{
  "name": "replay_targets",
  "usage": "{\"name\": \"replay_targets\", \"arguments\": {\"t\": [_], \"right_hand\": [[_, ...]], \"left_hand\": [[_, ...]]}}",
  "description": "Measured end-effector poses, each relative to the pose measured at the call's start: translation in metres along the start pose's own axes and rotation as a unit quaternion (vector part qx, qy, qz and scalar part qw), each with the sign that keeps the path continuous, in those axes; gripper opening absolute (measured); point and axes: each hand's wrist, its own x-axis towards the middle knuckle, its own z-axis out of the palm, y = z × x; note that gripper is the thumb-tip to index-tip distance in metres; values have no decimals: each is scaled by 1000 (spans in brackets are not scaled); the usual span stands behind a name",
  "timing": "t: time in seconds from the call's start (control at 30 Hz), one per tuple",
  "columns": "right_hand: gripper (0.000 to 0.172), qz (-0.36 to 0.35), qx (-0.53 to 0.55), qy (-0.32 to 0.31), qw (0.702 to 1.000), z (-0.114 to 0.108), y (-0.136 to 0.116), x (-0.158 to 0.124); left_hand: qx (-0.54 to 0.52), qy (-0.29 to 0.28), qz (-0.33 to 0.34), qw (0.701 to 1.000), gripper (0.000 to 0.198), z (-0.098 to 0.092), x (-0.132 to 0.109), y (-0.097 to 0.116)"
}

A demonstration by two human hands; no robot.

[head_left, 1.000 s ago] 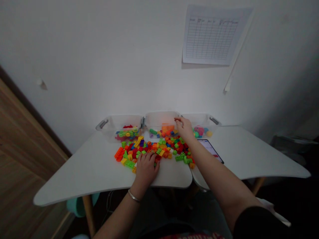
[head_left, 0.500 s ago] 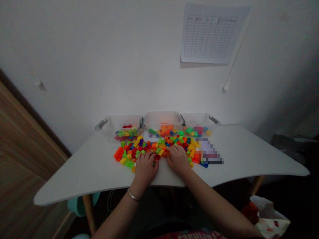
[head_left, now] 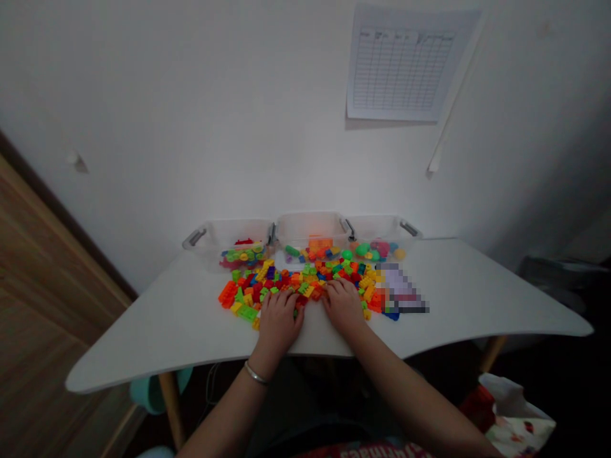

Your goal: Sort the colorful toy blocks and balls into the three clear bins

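Note:
A heap of small plastic bricks [head_left: 305,283] in orange, green, yellow, red and blue lies on the white table [head_left: 153,331]. My left hand [head_left: 279,321] rests palm down at the near edge of the heap, fingers stretched onto the bricks. My right hand [head_left: 342,305] lies beside it, palm down, fingertips among the bricks. I cannot see anything gripped in either hand. Behind the heap stand three clear plastic tubs: a left tub [head_left: 214,236], a middle tub [head_left: 305,228] and a right tub [head_left: 382,226], each with coloured pieces inside.
A blurred-out flat object [head_left: 403,294] lies on the table right of the heap. A printed sheet [head_left: 401,63] hangs on the wall. A teal stool [head_left: 147,391] shows under the table, and a bag [head_left: 515,407] sits low right. A wooden panel is on the left.
My right hand has come back from the middle and right tubs to the near edge of the heap, beside the left hand. The left hand has stayed in place.

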Motion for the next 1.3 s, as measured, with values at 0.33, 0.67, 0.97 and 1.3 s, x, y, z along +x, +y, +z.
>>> {"name": "replay_targets", "arguments": {"t": [0.33,0.67,0.97,1.3], "right_hand": [[12,6,33,-4,999,-3,-1,2],[24,39,180,40,982,1,9,-1],[15,78,287,193,935,-20,41,60],[32,41,176,82,980,-34,62,154]], "left_hand": [[-1,0,4,1000,27,2,0,-2],[-2,-13,0,1000,28,0,0,-1],[-6,-5,-4,1000,26,0,0,-1],[-9,0,1,1000,27,1,-1,-2]]}}
